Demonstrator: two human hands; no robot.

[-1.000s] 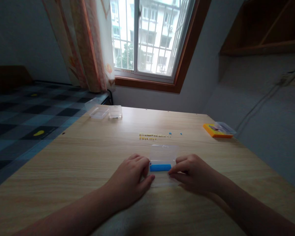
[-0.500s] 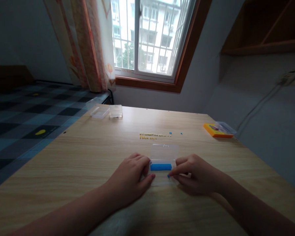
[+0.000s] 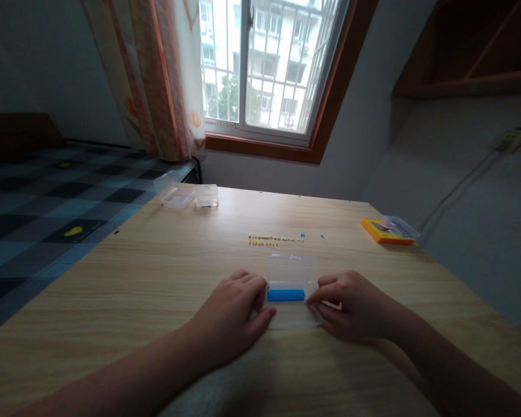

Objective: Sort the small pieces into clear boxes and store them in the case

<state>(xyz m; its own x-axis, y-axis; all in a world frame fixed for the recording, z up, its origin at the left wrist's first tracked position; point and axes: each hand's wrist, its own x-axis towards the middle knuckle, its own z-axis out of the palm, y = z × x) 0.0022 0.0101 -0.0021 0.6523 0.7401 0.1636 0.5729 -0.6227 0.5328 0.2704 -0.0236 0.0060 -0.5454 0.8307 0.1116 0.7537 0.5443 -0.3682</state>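
A clear plastic box [image 3: 292, 317] lies with its lid [image 3: 292, 269] raised at the back, on the wooden table in front of me. Blue pieces [image 3: 286, 295] sit packed in a block along its rear part. My left hand [image 3: 245, 304] grips the box's left side, thumb at the front and fingers behind. At the right end of the blue block is my right hand [image 3: 345, 304], fingertips pinched together over the box's right side. Whatever those fingertips may hold is hidden.
Beyond the box, small yellow pieces [image 3: 264, 237] lie in two rows, with a few tiny blue pieces [image 3: 302, 235] to their right. Clear plastic cases [image 3: 207, 197] stand at the table's far left. A yellow-orange box [image 3: 386, 231] lies near the right edge.
My right fingertips have shifted back and right, from the box's front part to the blue block's end. The small blue piece seen under them no longer shows. My left hand keeps its hold.
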